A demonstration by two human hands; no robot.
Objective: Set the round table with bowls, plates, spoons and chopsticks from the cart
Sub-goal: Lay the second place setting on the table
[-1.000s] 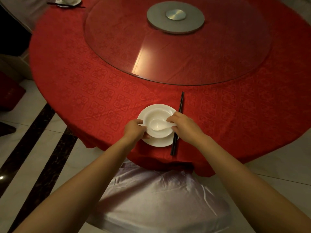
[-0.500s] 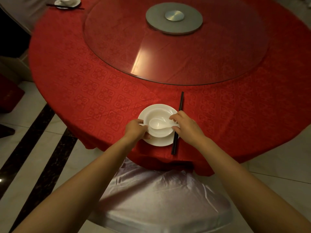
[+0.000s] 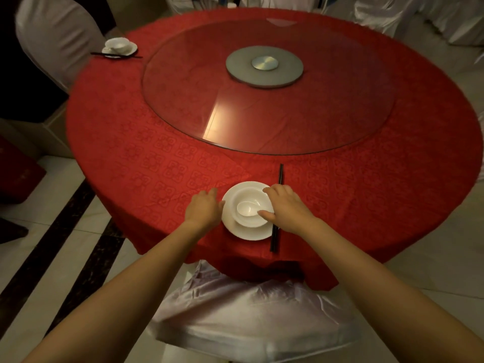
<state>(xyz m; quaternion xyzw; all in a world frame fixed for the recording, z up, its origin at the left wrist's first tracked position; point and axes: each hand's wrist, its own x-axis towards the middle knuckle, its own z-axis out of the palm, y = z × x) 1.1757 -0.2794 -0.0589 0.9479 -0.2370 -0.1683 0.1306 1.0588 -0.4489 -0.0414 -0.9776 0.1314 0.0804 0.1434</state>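
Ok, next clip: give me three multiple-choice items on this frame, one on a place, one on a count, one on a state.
1. Against the near plate, the chopsticks lie: A left; B right; C on top.
2. Place settings in view: A one; B four; C two.
3. The left hand is: A open, holding nothing; B gripping a spoon; C lifting a cup.

1 B: they run along the plate's right edge.
2 C: the near one plus the far setting at the table's far left.
3 A: its fingers lie loosely straight beside the plate.
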